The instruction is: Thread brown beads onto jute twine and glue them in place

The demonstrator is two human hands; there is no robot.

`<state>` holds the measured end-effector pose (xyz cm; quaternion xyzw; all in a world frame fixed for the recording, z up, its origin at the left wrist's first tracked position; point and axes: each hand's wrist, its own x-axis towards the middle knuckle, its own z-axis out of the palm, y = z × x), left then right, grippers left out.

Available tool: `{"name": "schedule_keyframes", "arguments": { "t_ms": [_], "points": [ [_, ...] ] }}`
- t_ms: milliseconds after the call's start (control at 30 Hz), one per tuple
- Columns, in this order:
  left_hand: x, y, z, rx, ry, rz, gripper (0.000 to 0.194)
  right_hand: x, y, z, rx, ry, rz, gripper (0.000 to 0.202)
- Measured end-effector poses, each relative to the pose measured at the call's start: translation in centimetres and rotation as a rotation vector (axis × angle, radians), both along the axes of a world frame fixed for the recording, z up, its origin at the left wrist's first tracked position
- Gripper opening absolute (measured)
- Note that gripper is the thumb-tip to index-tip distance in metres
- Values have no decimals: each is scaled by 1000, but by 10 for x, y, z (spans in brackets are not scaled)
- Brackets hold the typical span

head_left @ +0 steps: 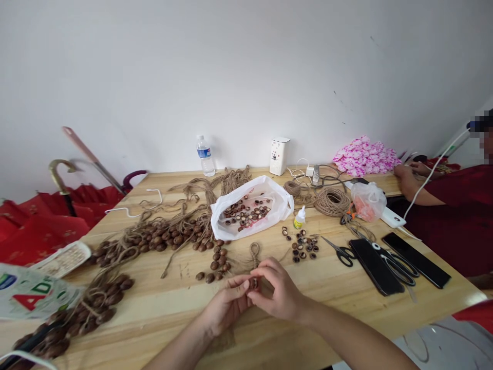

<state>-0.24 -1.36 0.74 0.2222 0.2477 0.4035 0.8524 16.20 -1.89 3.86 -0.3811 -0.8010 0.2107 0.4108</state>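
My left hand [228, 307] and my right hand [280, 292] meet near the table's front edge, pinching one small brown nut shell [253, 283] between their fingertips. Part of the shell is covered by the fingers. Just beyond it lies a loop of twine [254, 251]. A white plastic bag [246, 232] lies open behind the hands, with brown shell halves [246, 213] inside. To its right stand a small glue bottle [299, 218] and a cluster of loose shell halves [304, 245]. Several whole brown nuts [220, 261] sit to the left of the hands.
Strung nuts [154, 236] stretch along the left side. On the right are scissors [342, 253], a black phone [418, 259], a twine coil [332, 201] and a power bank [392, 218]. A water bottle [205, 156] stands by the wall. Another person [454, 205] sits at right.
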Motion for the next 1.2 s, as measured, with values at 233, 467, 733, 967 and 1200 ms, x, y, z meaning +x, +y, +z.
{"name": "schedule_keyframes", "arguments": {
  "t_ms": [233, 467, 733, 967, 1200],
  "points": [
    [0, 3, 5, 19, -75, -12, 16, 3, -3, 7, 161, -88, -95, 21],
    [3, -1, -2, 82, 73, 61, 17, 2, -2, -5, 18, -276, -158, 21],
    [-1, 4, -7, 357, 487, 67, 21, 2, -3, -13, -46, -469, -146, 7],
    [1, 3, -5, 544, 691, 116, 17, 2, -3, -18, -5, -555, -88, 7],
    [3, 2, 3, 530, 681, 137, 11, 2, -2, -23, 27, -502, -78, 6]
  ]
}}
